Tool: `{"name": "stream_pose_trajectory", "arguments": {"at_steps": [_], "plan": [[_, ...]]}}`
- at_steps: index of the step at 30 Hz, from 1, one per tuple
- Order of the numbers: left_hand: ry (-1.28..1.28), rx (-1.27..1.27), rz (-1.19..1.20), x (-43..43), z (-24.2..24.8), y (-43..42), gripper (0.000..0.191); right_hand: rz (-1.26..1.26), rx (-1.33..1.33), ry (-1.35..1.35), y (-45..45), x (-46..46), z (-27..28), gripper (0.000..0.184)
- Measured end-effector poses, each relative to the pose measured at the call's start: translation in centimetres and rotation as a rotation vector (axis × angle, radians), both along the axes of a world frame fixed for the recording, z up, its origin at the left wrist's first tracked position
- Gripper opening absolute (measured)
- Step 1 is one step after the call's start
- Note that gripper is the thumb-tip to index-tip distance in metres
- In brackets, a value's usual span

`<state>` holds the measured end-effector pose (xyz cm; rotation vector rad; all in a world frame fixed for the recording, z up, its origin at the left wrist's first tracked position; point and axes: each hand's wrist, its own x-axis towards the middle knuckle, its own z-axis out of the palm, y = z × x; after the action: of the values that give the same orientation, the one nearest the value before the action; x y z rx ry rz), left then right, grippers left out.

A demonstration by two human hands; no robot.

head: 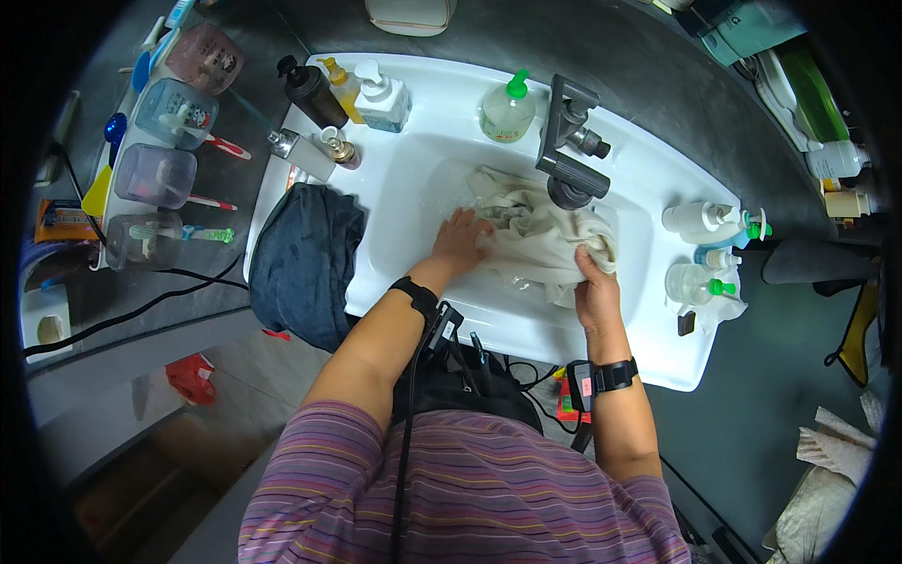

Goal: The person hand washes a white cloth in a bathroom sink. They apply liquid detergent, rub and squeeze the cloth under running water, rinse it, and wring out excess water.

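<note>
A wet cream-coloured cloth (539,240) lies bunched in the basin of a white washbasin (394,211), in shallow water, below a dark grey tap (574,176). My left hand (461,242) rests at the cloth's left edge, fingers apart and palm down; its fingertips reach the fabric. At the right end of the cloth, my right hand (597,289) grips a fold, thumb on top and the other fingers hidden beneath. A dark blue folded cloth (303,261) hangs over the basin's left rim.
A clear soap pump bottle with a green top (507,109) stands behind the basin. Several more bottles are at the back left, including a black pump bottle (310,92). White bottles (697,218) line the right rim. Toothbrush cups (165,176) and a black cable (134,310) are at left.
</note>
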<state>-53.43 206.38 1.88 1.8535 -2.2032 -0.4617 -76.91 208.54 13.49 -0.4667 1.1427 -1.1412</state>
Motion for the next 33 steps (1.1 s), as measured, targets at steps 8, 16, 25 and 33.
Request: {"name": "stream_pose_trajectory", "arguments": {"at_steps": [8, 16, 25, 33], "plan": [[0.699, 0.542, 0.216, 3.0, 3.2, -1.4, 0.038, -0.121, -0.022, 0.053, -0.5, -3.2, 0.5, 0.044], [0.115, 0.401, -0.180, 6.4, 3.4, -1.5, 0.039, -0.139, 0.031, 0.104, -1.7, -2.5, -0.8, 0.049], [1.147, 0.535, 0.258, 6.2, 10.3, -1.4, 0.017, -0.156, 0.121, 0.185, -2.4, -3.3, -1.5, 0.052], [0.503, 0.013, -0.149, 6.5, 20.8, -2.0, 0.018, -0.251, -0.150, 0.313, -1.9, -6.7, 2.8, 0.051]]}}
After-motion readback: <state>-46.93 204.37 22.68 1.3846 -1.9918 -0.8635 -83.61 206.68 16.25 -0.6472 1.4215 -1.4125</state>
